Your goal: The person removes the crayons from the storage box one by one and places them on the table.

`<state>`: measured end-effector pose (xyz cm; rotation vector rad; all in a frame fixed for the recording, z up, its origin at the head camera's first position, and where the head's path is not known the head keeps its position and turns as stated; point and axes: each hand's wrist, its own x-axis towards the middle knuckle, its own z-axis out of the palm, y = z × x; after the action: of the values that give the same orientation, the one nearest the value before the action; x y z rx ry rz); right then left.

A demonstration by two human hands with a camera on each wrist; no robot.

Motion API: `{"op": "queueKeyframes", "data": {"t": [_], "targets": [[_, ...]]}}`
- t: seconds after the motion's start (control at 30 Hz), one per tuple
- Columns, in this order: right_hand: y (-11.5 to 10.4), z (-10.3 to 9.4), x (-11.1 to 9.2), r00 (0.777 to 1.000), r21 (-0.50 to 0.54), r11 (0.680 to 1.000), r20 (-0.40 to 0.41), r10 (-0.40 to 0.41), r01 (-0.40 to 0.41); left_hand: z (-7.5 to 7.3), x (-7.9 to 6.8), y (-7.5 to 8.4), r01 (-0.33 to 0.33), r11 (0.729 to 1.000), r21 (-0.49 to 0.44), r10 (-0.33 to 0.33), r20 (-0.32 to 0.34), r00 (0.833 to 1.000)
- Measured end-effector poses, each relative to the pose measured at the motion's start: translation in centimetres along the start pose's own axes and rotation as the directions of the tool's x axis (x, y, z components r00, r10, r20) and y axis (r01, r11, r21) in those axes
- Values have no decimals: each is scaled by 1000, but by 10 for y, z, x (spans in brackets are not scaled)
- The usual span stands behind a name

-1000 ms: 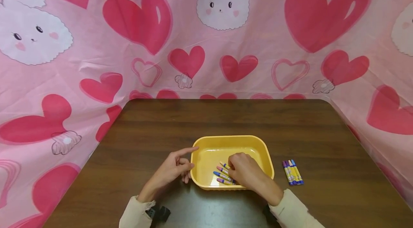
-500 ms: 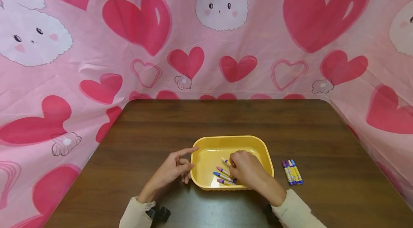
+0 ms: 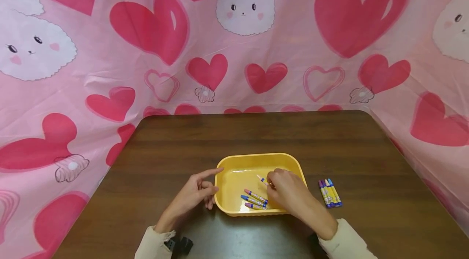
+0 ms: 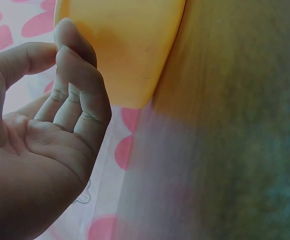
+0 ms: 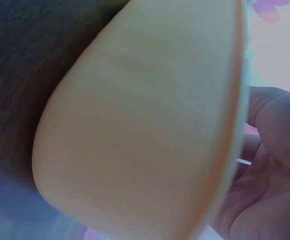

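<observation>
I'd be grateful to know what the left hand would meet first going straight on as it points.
Most likely the yellow tray, at its left rim; the index fingertip of the left hand overlaps that rim in the head view, though contact is unclear.

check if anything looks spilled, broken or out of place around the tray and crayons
Nothing stands out. The tray sits upright on the table, three crayons lie inside it, and four more lie side by side outside. The right grip, pinching another crayon, hides part of the tray; no spill or damage shows.
</observation>
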<state>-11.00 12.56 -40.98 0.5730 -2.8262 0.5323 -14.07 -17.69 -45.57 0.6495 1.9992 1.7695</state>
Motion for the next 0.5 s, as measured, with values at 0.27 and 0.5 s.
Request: {"op": "queueKeyframes", "data": {"t": [0.27,0.5], "targets": [[4,-20,-8,1000,3,1000,-23,12,-12,-1,0,1,8,1000,-6,-8,-1,1000],[16,-33,-16,994,8,1000,-106,5,-5,0,-1,2,20,1000,-6,-20,-6,1000]]}}
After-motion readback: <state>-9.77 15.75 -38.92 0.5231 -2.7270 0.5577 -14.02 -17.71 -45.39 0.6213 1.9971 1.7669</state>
